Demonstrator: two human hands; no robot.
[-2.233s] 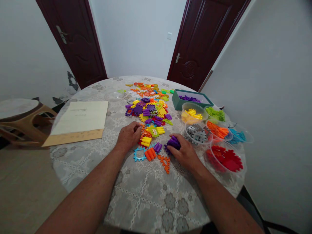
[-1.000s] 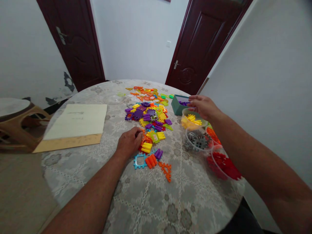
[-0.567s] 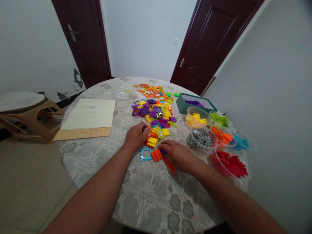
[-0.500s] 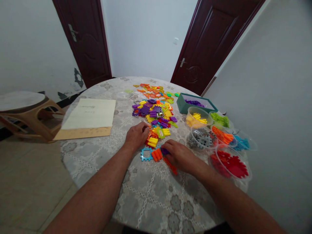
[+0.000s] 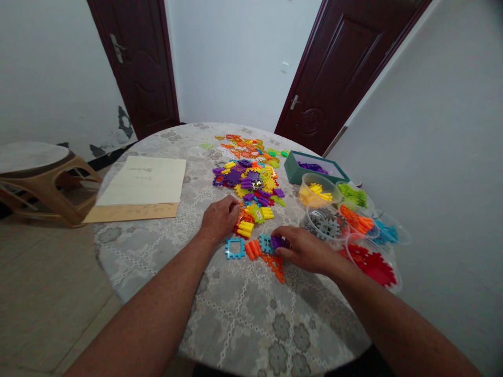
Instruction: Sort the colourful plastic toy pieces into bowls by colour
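Between the thumb and fingers of my right hand [image 5: 302,248] is a purple plastic building piece [image 5: 278,242], low over the tablecloth. Just left of it lie a blue grid piece [image 5: 266,244], an orange ribbed piece [image 5: 253,249] and a blue square frame [image 5: 234,248]. An orange toothed piece [image 5: 275,267] lies below those fingers. My left hand [image 5: 220,215] rests curled at the left side of a small heap with a yellow ribbed piece [image 5: 245,229] and a lime piece [image 5: 257,213]. Its fingertips are tucked in, and whatever they may hold is hidden.
A mixed pile of building pieces [image 5: 245,180] spreads beyond my hands, with orange pieces [image 5: 241,149] farther back. At right stand a green box [image 5: 314,180] and several clear tubs, including one of red pieces [image 5: 369,262]. Paper [image 5: 143,180] lies at left, near a stool [image 5: 47,183].
My right hand has moved right with the purple piece, uncovering the blue grid piece and more of the orange toothed piece. My left hand stays nearly still.
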